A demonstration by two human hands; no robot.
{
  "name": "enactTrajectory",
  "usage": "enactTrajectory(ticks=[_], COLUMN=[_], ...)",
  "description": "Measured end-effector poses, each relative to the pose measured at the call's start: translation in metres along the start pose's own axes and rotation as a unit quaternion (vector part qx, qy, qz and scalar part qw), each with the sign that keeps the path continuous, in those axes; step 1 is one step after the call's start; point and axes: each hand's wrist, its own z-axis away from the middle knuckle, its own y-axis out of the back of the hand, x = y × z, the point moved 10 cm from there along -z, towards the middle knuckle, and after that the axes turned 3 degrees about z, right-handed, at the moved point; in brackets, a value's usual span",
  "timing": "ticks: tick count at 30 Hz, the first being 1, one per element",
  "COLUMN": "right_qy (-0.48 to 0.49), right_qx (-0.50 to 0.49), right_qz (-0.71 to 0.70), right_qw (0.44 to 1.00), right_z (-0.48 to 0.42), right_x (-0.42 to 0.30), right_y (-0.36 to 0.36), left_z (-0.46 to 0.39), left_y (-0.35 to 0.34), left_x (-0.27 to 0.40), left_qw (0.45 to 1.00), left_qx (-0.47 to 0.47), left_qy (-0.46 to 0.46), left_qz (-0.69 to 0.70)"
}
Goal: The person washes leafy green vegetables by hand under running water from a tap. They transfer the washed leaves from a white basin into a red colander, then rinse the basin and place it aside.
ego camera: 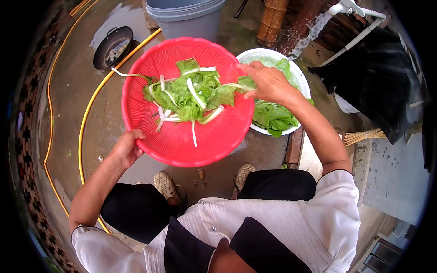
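A red plastic colander (211, 146) is held up in front of me, with torn green leaves and white stalks (194, 88) gathered in it. My left hand (129, 146) grips its rim at the lower left. At the right rim, my right hand (268, 82) has its fingers and thumb on the edge, around a leaf (245, 84) lying across it. Partly behind the colander and this hand is a white basin (305, 76) holding water and leafy greens (273, 114). Water pours towards it from a white tap (344, 7). One long stalk (124, 73) sticks out over the colander's left rim.
A grey bucket (189, 20) stands beyond the colander. To its left sits a black wok (104, 46) with pale pieces inside. Yellow hoses (89, 109) curve across the wet concrete floor (68, 136). Black sheeting (375, 78) and a bundle of thin sticks (365, 136) lie at right.
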Motion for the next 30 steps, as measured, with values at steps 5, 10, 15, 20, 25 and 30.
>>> enactTrajectory(ticks=[5,10,15,20,25,30], right_qy=[-0.051,0.026,0.099,0.179,-0.011,-0.244], right_qx=[0.002,0.091,0.038,0.004,-0.005,0.069], right_qz=[0.013,-0.118,-0.177,-0.211,-0.253,-0.067], right_qw=[0.999,0.989,0.978,0.961,0.967,0.965], right_z=[0.006,0.010,0.014,0.027,0.025,0.045], right_x=[0.028,-0.005,-0.080,-0.092,0.027,0.253], right_y=[-0.058,0.014,0.057,0.011,-0.033,-0.122], left_z=[-0.001,-0.004,-0.005,-0.014,-0.003,-0.007], left_y=[0.005,0.001,0.004,-0.004,0.006,0.009], left_x=[0.002,0.003,0.001,0.000,0.001,-0.002], left_qw=[1.000,1.000,1.000,1.000,0.999,0.998], left_qx=[-0.002,0.004,0.022,0.023,0.043,0.055], left_qy=[-0.015,-0.009,0.000,0.002,-0.010,0.001], left_qz=[-0.007,0.000,0.002,0.012,0.021,0.028])
